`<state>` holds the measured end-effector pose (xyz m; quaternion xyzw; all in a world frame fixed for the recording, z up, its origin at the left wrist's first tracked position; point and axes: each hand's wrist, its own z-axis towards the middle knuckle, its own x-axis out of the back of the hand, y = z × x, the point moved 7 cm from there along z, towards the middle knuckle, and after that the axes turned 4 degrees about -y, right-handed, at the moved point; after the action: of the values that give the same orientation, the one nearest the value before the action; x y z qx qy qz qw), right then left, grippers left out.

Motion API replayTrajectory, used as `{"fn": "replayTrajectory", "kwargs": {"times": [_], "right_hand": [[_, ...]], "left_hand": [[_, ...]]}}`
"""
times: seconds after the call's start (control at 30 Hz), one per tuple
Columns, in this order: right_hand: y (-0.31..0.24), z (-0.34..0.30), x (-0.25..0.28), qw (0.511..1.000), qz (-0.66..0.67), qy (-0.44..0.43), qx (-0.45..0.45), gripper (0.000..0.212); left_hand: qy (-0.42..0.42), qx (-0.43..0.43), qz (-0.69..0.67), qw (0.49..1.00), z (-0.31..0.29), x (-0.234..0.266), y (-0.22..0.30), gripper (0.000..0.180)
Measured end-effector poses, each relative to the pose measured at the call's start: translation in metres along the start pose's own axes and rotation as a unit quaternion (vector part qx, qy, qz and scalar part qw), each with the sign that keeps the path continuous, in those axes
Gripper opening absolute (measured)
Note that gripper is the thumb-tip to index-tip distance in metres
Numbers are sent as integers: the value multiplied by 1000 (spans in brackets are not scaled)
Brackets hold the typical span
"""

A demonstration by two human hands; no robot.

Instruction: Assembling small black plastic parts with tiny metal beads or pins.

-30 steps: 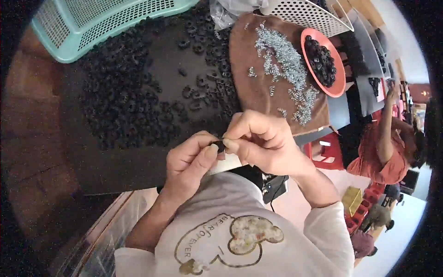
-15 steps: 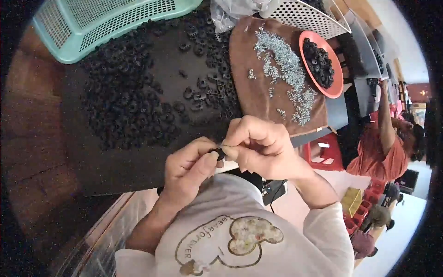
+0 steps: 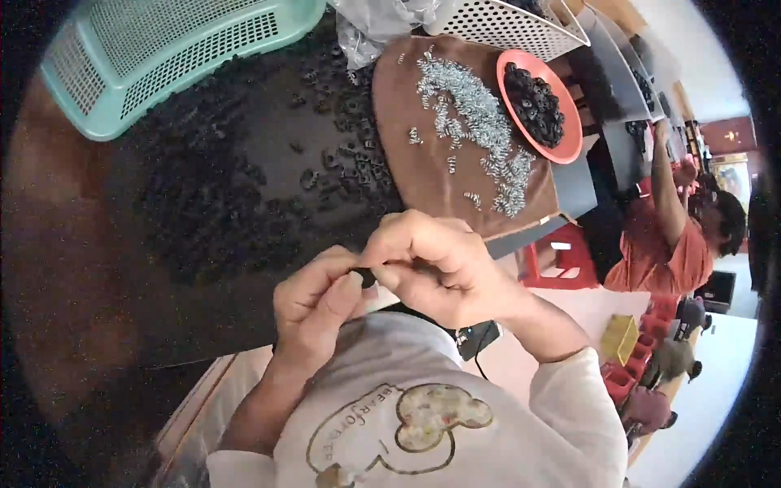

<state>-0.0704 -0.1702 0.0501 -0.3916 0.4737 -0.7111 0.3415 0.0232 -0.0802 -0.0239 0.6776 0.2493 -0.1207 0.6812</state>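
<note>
Pinched between the thumb and fingers of my left hand (image 3: 313,301) is a small black ring-like part (image 3: 366,277), mostly covered by the fingertips. My right hand (image 3: 443,268) meets it from the right, thumb and forefinger pressed together at the part's edge. Whatever sits in that right pinch is hidden. Beyond the hands, small silvery coil springs (image 3: 470,102) lie strewn over a brown cloth (image 3: 407,171). Many loose black parts (image 3: 203,171) of a similar look cover the dark tabletop (image 3: 285,122) to the left.
An orange-red bowl (image 3: 573,146) of black parts rests at the cloth's right edge. At the back are a green perforated basket (image 3: 106,122), a crumpled clear bag (image 3: 358,41) and a white perforated basket (image 3: 512,28). Farther right, a person in a red top (image 3: 663,252) reaches toward a bin.
The whole scene has shifted left in the picture as the head view turned. Both hands stay together at the black part, with the right fingertips now against its edge.
</note>
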Motion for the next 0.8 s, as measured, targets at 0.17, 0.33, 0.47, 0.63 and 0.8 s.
{"fn": "replayTrajectory", "kwargs": {"times": [0.17,0.33,0.47,0.63,0.8], "right_hand": [[-3,2,0,999,-42,-18,-1,13],[7,-2,0,997,71,7,-39,12],[11,-3,-1,990,131,14,-57,15],[20,-6,-4,975,194,3,-111,14],[29,-12,-2,938,277,21,-208,18]], "left_hand": [[3,-33,65,997,1,3,8,19],[7,4,14,1000,0,2,2,19],[16,23,-22,999,1,4,-5,19],[-14,18,-5,1000,0,2,-7,20],[-18,7,54,998,0,2,-6,24]]}}
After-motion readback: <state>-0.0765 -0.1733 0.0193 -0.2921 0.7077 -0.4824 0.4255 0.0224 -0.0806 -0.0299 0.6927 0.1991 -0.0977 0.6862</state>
